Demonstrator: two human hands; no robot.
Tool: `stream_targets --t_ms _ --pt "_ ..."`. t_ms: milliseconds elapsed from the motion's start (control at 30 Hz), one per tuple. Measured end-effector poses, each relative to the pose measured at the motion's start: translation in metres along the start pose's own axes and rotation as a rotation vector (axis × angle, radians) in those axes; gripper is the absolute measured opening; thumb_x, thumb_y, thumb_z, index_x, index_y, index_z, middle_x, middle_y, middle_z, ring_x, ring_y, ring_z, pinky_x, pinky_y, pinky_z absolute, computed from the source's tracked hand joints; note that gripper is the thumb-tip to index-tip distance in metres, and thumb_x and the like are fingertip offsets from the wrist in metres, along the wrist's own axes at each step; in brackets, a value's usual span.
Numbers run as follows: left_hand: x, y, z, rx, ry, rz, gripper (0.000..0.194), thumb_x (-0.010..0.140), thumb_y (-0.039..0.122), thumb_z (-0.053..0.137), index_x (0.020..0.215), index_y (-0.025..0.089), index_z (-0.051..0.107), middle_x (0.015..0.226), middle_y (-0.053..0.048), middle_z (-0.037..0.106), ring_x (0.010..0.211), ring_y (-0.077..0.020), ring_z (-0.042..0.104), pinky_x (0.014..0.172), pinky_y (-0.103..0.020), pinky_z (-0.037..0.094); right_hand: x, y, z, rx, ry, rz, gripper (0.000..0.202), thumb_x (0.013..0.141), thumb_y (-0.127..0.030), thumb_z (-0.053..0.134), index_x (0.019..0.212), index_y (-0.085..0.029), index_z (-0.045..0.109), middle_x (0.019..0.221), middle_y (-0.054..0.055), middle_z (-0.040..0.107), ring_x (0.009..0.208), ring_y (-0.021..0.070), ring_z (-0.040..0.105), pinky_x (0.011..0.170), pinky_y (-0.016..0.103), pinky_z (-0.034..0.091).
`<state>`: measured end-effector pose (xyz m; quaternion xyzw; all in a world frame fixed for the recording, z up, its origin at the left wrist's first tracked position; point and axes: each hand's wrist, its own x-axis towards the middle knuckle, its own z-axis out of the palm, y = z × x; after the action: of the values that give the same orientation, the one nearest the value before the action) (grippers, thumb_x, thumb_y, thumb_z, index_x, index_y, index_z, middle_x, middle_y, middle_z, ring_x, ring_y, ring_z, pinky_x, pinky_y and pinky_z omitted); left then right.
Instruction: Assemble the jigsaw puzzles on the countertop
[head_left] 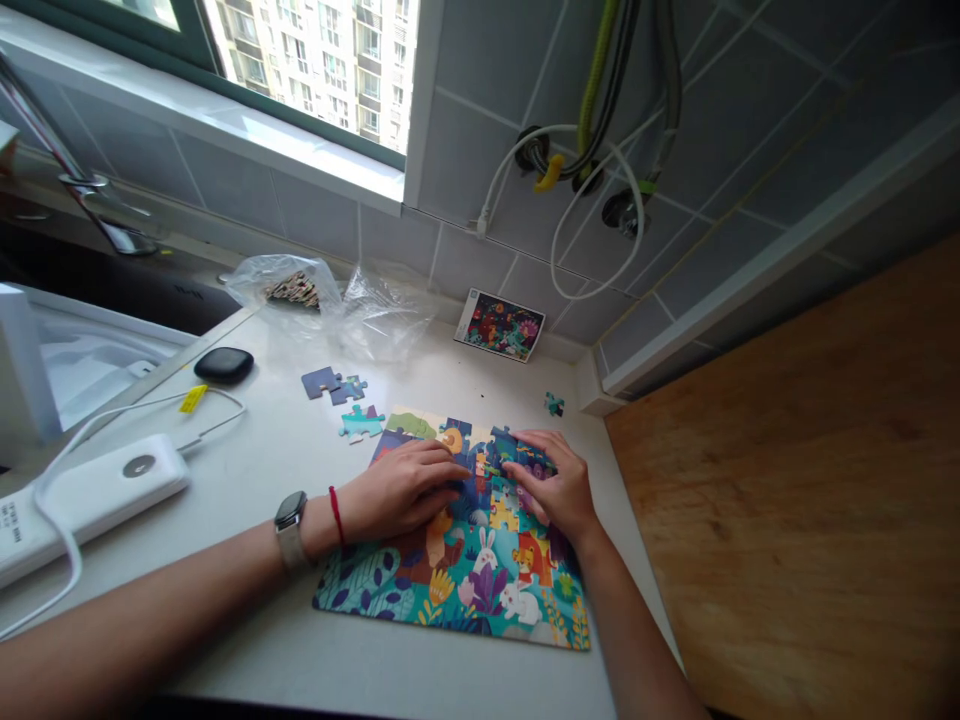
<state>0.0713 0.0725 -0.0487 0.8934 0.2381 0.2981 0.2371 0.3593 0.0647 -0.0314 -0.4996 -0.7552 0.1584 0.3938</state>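
Note:
A colorful jigsaw puzzle (450,590) with rabbits, plants and a tiger lies largely assembled on the white countertop. My left hand (409,485) rests palm down across its upper left part, fingers stretched toward the middle. On the upper right part lies my right hand (555,485), thumb and fingers apart and touching the pieces. What lies under both palms is hidden. Loose pieces sit beyond the puzzle: a blue-grey piece (321,382) joined or touching a patterned piece (350,389), a turquoise piece (361,422), and a small dark teal piece (554,403) at the right.
A picture card (500,324) leans on the tiled wall. Clear plastic bags (386,310) lie at the back, one holding a stack of pieces (294,289). At left are a black case (223,365), a white power strip (97,500) with a cable, and a sink (112,265).

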Motion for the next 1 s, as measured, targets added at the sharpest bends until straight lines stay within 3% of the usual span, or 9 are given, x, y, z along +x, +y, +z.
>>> stream_targets --t_ms 133,267,400,600,800,1000 --pt "-0.002 -0.001 0.003 -0.001 0.096 -0.063 0.040 0.104 0.030 0.061 0.143 0.021 0.058 0.117 -0.011 0.074 0.107 -0.0252 0.069 0.094 -0.042 0.059 -0.002 -0.023 0.010 0.053 -0.091 -0.131 0.032 0.086 -0.031 0.085 0.117 -0.030 0.076 0.110 0.007 0.080 0.106 0.0289 0.073 0.094 0.046 0.060" --pt "-0.003 -0.002 0.005 0.005 0.139 -0.110 0.031 0.102 0.031 0.066 0.131 0.021 0.064 0.112 -0.010 0.075 0.101 -0.0240 0.070 0.086 -0.038 0.059 -0.003 -0.029 0.014 0.092 -0.126 -0.188 0.035 0.086 -0.028 0.085 0.120 -0.032 0.076 0.111 0.006 0.081 0.105 0.0280 0.073 0.094 0.047 0.060" --pt "-0.002 -0.003 0.006 -0.036 0.150 -0.103 0.017 0.102 0.032 0.066 0.114 0.020 0.069 0.103 -0.007 0.075 0.094 -0.0206 0.070 0.084 -0.035 0.058 -0.002 -0.032 0.013 0.095 -0.141 -0.179 0.032 0.086 -0.028 0.084 0.117 -0.032 0.077 0.113 0.006 0.081 0.105 0.0288 0.074 0.096 0.050 0.060" --pt "-0.002 -0.004 0.006 -0.041 0.129 -0.107 0.012 0.100 0.030 0.070 0.105 0.020 0.074 0.099 -0.007 0.074 0.098 -0.0224 0.067 0.084 -0.035 0.058 -0.005 -0.029 0.015 0.111 -0.165 -0.175 0.030 0.090 -0.024 0.080 0.118 -0.031 0.076 0.119 0.007 0.080 0.110 0.0272 0.075 0.099 0.048 0.061" --pt "-0.005 -0.004 0.007 -0.002 0.061 -0.064 0.020 0.098 0.028 0.071 0.117 0.025 0.078 0.104 -0.008 0.076 0.102 -0.0242 0.065 0.084 -0.036 0.059 -0.008 -0.024 0.020 0.122 -0.213 -0.113 0.030 0.095 -0.021 0.073 0.123 -0.030 0.075 0.127 0.007 0.077 0.118 0.0260 0.074 0.104 0.046 0.059" --pt "-0.006 -0.002 0.009 -0.004 0.080 -0.038 0.031 0.099 0.020 0.064 0.127 0.026 0.075 0.111 -0.008 0.079 0.106 -0.0261 0.064 0.086 -0.039 0.061 -0.004 -0.021 0.018 0.045 -0.193 -0.042 0.046 0.084 -0.034 0.087 0.128 -0.031 0.075 0.124 0.009 0.078 0.120 0.0327 0.069 0.104 0.054 0.057"
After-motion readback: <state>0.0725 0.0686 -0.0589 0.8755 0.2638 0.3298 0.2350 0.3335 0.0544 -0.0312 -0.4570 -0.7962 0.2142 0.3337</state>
